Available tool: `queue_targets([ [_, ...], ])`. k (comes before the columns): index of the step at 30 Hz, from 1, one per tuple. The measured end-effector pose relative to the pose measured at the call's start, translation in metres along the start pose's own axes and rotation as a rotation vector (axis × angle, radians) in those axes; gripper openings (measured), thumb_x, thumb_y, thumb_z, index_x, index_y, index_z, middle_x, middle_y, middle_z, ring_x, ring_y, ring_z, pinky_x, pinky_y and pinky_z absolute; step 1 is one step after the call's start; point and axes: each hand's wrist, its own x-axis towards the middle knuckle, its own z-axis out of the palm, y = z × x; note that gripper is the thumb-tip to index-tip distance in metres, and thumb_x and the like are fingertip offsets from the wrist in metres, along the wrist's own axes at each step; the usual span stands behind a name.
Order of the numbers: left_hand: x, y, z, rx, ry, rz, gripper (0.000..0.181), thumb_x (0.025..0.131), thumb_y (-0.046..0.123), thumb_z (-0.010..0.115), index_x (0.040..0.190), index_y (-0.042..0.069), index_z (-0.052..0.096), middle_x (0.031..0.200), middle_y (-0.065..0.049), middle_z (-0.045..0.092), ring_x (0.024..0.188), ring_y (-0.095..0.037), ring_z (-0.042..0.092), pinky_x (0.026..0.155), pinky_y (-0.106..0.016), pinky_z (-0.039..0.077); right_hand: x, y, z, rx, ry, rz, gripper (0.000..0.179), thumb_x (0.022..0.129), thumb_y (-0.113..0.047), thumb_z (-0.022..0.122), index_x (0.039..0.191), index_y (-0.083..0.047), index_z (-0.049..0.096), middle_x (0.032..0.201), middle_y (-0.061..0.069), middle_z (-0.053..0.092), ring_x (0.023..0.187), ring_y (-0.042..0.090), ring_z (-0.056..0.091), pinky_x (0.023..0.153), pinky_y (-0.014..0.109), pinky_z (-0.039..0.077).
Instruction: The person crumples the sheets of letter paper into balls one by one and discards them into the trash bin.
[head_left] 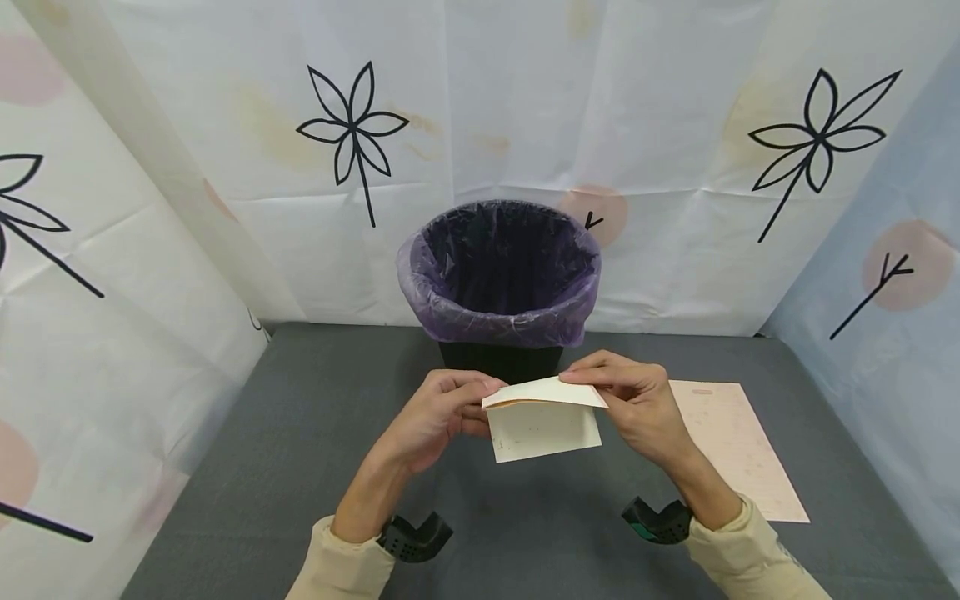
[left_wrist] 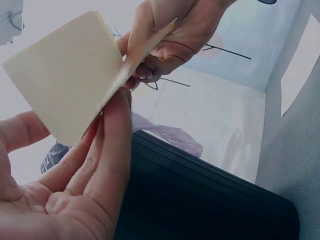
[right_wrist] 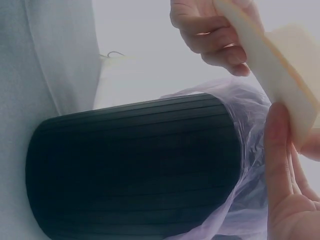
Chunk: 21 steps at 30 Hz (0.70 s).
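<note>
A small cream folded sheet of paper (head_left: 547, 435) is held up between both hands, above the grey table and in front of the bin. Its upper flap bends forward over the lower panel, and an orange-tinted edge shows along the fold. My left hand (head_left: 429, 418) pinches its left end, thumb on top and fingers beneath. At the other end my right hand (head_left: 639, 407) grips the flap between thumb and fingers. In the left wrist view the paper (left_wrist: 65, 75) appears as a flat square panel; the right wrist view shows the paper (right_wrist: 262, 65) nearly edge-on.
A dark bin (head_left: 498, 360) lined with a translucent purple bag (head_left: 495, 327) stands at the back of the table (head_left: 315, 467), just beyond the hands. A pale pink sheet (head_left: 742, 454) lies flat at the right, partly behind the right forearm. Patterned white cloth (head_left: 675, 250) encloses the table.
</note>
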Motion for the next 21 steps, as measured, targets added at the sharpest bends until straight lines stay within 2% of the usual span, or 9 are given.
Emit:
queue_targets([
  [5, -0.0003, -0.0020, -0.0023, 0.003, -0.019, 0.032, 0.036, 0.102, 0.010, 0.059, 0.120, -0.021, 0.061, 0.108, -0.011, 0.072, 0.089, -0.021, 0.072, 0.077, -0.037, 0.060, 0.0009, -0.0003, -0.0025, 0.015, -0.044, 0.004, 0.022, 0.098, 0.007, 0.060, 0.114, 0.004, 0.074, 0.110, 0.007, 0.071, 0.101, 0.018, 0.065, 0.079, 0.027, 0.055],
  [9, -0.0006, -0.0032, -0.0041, 0.043, -0.014, 0.046, 0.034, 0.101, 0.007, 0.061, 0.122, -0.020, 0.061, 0.109, -0.017, 0.072, 0.088, -0.020, 0.072, 0.077, -0.036, 0.060, 0.0011, -0.0015, -0.0053, 0.114, -0.098, 0.038, 0.034, 0.103, 0.010, 0.044, 0.122, 0.003, 0.071, 0.117, 0.011, 0.068, 0.105, 0.019, 0.063, 0.082, 0.027, 0.055],
  [14, -0.0007, -0.0039, -0.0033, 0.094, 0.005, 0.055, 0.032, 0.101, 0.006, 0.063, 0.123, -0.016, 0.063, 0.111, -0.022, 0.072, 0.089, -0.020, 0.073, 0.079, -0.038, 0.060, 0.0024, -0.0044, -0.0059, 0.190, -0.132, 0.046, 0.048, 0.103, 0.009, 0.030, 0.126, -0.004, 0.070, 0.121, 0.007, 0.068, 0.106, 0.019, 0.064, 0.083, 0.029, 0.056],
  [18, -0.0002, -0.0047, -0.0008, 0.116, 0.035, 0.079, 0.029, 0.100, 0.004, 0.064, 0.121, -0.015, 0.064, 0.112, -0.024, 0.071, 0.089, -0.020, 0.072, 0.079, -0.037, 0.060, 0.0023, -0.0039, -0.0049, 0.185, -0.148, 0.026, 0.042, 0.105, 0.005, 0.034, 0.131, -0.001, 0.066, 0.119, 0.005, 0.069, 0.099, 0.017, 0.066, 0.079, 0.029, 0.057],
  [21, 0.0003, -0.0051, 0.0013, 0.133, 0.070, 0.096, 0.027, 0.099, 0.002, 0.065, 0.120, -0.014, 0.065, 0.112, -0.025, 0.071, 0.088, -0.021, 0.072, 0.079, -0.037, 0.060, 0.0012, -0.0032, -0.0049, 0.187, -0.152, 0.044, 0.038, 0.104, 0.005, 0.041, 0.133, -0.001, 0.064, 0.116, 0.006, 0.069, 0.094, 0.016, 0.067, 0.075, 0.028, 0.057],
])
